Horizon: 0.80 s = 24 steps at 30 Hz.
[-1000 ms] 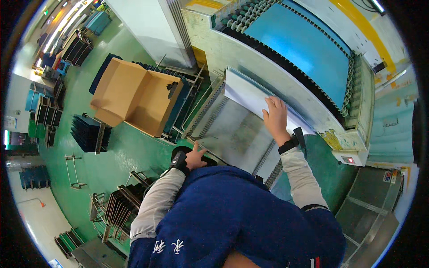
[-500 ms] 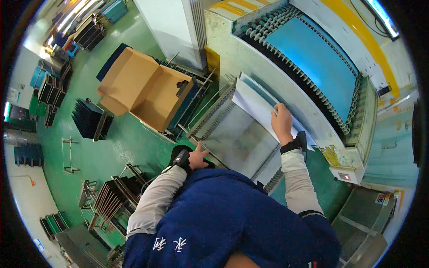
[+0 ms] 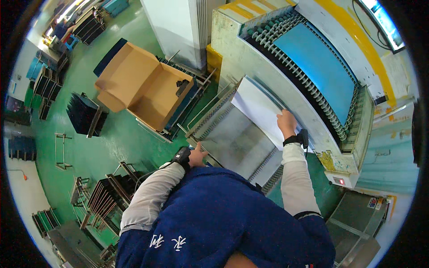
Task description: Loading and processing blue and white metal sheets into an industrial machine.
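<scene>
A slotted rack [image 3: 214, 117] stands in front of me, with spring-like coils along its sides and a hazy grey panel [image 3: 239, 134] inside. Along its right side leans a large thin white sheet [image 3: 255, 109], a blue-grey edge showing behind it. My right hand [image 3: 286, 123] is closed over the top edge of that sheet, fingertips partly out of sight behind it. At the rack's near left edge rests my left hand [image 3: 196, 156], thumb and forefinger spread apart on the rail. Its other fingers are partly hidden.
A roller conveyor machine [image 3: 286, 58] carrying a blue panel [image 3: 317, 67] rises beyond the rack. To the left an open cardboard box [image 3: 152, 96] sits on another rack. Dark panels in racks [image 3: 85, 115] stand on the green floor. A grey cabinet [image 3: 357, 219] is at lower right.
My right hand has slid slightly nearer to me along the sheet's edge, and the sheet sits a little lower in the rack. My left hand stays on the rail. The whole view has shifted slightly.
</scene>
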Motion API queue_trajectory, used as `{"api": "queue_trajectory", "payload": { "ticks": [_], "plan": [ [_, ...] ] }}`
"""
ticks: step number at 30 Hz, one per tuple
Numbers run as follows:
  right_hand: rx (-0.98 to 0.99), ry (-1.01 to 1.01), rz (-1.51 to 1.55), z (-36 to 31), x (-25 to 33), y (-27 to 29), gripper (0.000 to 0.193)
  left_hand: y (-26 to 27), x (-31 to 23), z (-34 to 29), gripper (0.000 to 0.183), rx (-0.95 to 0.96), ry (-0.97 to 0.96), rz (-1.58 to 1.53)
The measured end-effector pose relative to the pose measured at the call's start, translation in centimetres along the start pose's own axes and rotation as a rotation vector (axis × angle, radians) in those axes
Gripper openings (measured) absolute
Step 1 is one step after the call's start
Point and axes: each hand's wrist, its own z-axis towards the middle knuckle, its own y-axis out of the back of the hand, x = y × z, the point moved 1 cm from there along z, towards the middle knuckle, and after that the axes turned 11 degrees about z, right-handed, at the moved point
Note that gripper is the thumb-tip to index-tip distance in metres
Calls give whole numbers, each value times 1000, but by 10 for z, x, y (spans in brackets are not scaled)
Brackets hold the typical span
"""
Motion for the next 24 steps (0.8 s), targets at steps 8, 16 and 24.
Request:
{"api": "queue_trajectory", "payload": {
  "ticks": [8,16,24],
  "plan": [
    [-67,-30,-66,7,0,2,25,4,16,9,79,42,-118,-9],
    [-35,27,-75,-18,3,-8,27,0,41,-3,68,-23,-212,-110],
    [-258,75,-58,-43,29,114,28,-28,62,38,72,-72,-452,-147]
  ]
}}
